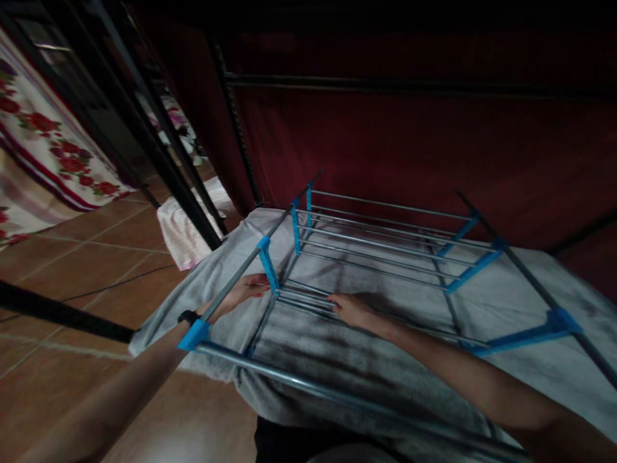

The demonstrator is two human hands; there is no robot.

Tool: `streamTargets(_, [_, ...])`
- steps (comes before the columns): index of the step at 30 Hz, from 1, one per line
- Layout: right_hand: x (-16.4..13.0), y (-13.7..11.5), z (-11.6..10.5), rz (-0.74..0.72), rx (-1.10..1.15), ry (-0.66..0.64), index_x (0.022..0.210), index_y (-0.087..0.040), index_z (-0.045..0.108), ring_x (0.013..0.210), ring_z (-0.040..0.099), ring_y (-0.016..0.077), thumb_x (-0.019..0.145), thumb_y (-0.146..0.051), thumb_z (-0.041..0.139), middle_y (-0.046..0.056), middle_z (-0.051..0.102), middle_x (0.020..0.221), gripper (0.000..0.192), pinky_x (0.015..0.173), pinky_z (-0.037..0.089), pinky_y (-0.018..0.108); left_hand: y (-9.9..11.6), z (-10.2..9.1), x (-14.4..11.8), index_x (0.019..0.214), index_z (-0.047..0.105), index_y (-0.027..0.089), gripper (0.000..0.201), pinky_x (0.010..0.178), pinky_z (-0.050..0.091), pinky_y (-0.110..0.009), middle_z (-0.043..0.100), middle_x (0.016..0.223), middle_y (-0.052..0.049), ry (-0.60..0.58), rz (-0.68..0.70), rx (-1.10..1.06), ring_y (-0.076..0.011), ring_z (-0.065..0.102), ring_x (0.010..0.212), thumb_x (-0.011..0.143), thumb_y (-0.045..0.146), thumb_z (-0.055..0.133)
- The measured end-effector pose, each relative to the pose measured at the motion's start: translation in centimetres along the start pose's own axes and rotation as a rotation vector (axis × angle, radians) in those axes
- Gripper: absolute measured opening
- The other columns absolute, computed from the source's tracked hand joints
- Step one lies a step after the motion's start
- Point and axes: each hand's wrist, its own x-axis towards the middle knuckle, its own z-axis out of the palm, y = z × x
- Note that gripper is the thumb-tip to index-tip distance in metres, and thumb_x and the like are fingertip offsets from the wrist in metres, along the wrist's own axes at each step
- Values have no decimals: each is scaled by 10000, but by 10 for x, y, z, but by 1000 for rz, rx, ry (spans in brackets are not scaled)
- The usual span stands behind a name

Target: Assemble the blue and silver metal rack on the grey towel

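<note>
A metal rack [385,247] with thin rods, side tubes and blue plastic brackets lies across a grey cloth. My right hand [354,310] reaches in from the right, its fingers closed around the thin metal rods [306,297] low in the near section. My left hand [247,290], with a dark band at the wrist, passes under the left side tube [231,281]. Its fingers stretch out, slightly apart, towards the lower end of a blue bracket [268,267]; whether they touch it is hard to make out. A thick tube [308,381] crosses the front of the rack.
The grey cloth [535,280] covers a low bed-like surface with dark metal posts [144,128] at its left. Dark red curtain [385,141] hangs behind. On the left are a floral cloth [72,148], a pale striped cloth [186,231] and tiled floor [106,257] with a cable.
</note>
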Motion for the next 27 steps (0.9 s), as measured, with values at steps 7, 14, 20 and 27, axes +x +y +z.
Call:
streamTargets(7, [-4,-2,-2,-22,6,20,1258,-178,602,1133,610,230,918,-104,410,126,645,1261,397,939,456,322,-1,18,25,1044,704,158,602,1050,425,-441,722,1118,-109,90,73,24,-342,602,1142,592,539,821])
streamTargets(14, [-6,1,-1,-77,-65,25,1181,-182,576,1066,608,223,916,-75,347,129,628,1197,366,841,446,310,-10,17,30,960,702,162,451,969,460,-398,716,991,-79,32,133,54,-262,625,987,656,482,793])
streamTargets(20, [-6,2,-6,-75,-102,24,1147,-192,557,1018,609,208,976,-176,332,111,625,1180,283,804,438,292,-25,14,46,883,697,167,519,912,488,-406,704,888,-63,107,93,56,-286,629,943,551,542,832])
streamTargets(27, [-4,2,-5,-91,-108,22,1187,-177,579,1039,625,228,995,-225,302,127,632,1203,340,842,465,314,-24,14,44,873,714,150,465,871,501,-385,701,845,-61,86,81,10,-255,622,873,596,511,814])
